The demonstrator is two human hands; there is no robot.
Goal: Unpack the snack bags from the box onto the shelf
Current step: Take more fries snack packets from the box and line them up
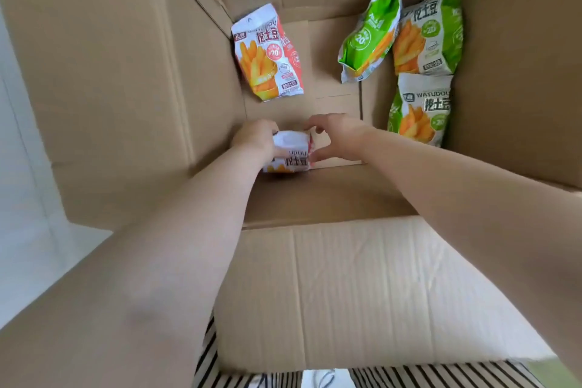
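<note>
Both hands [256,135] [335,135] apparently on a red bag [291,153] inside box [126,72].

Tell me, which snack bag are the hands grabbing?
The red-and-white bag nearest the front wall of the box. The left hand grips it and the right hand reaches in; the other red bag and three green bags lie untouched.
</note>
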